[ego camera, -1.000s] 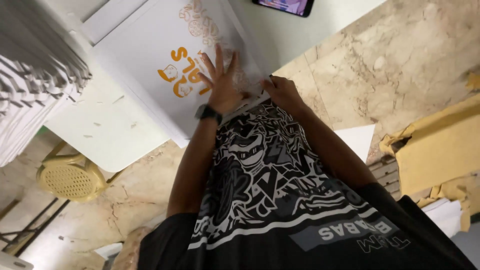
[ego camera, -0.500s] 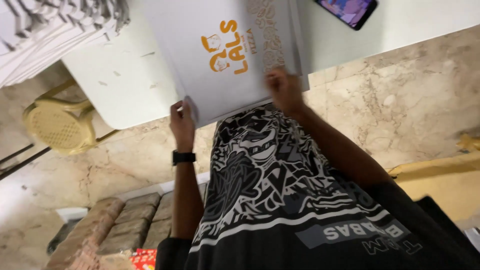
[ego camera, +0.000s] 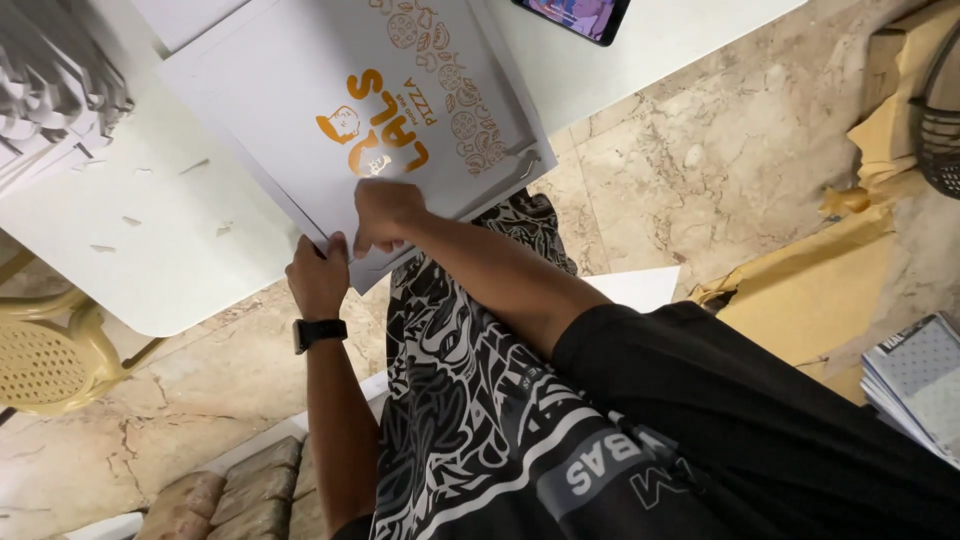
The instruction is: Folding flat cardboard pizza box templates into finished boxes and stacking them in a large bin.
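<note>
**Both hands on the near edge of the flat box blank**

Far to my left a pale yellow plastic chair (ego camera: 45, 365) stands on the marble floor (ego camera: 700, 150), and above it a stack of white cardboard sheets (ego camera: 50, 90) rests at the corner of the white worktop (ego camera: 150, 250).

My left hand (ego camera: 318, 275), with the black watch (ego camera: 318, 332) on its wrist, is closed on the near corner of the flat pizza box blank (ego camera: 400, 90), fingers curled around its edge where it juts past the worktop's rim. Just beside it my right hand (ego camera: 385, 215) lies on top of the same edge, knuckles up, fingers bent and pressing down onto the card; I cannot tell whether the thumb is tucked under.

To do this well, I judge I should keep the right hand flat and firm along the crease while the left lifts the flap evenly, so the fold runs straight and does not buckle.

The blank lies printed side up on the worktop, turned at a slant. Its long axis runs from the near corner at my hands up and away toward the right, with the orange print facing away from me.

Farther right a phone (ego camera: 575, 12) lies at the worktop's far edge, and brown cardboard (ego camera: 800, 300) lies on the floor.
</note>
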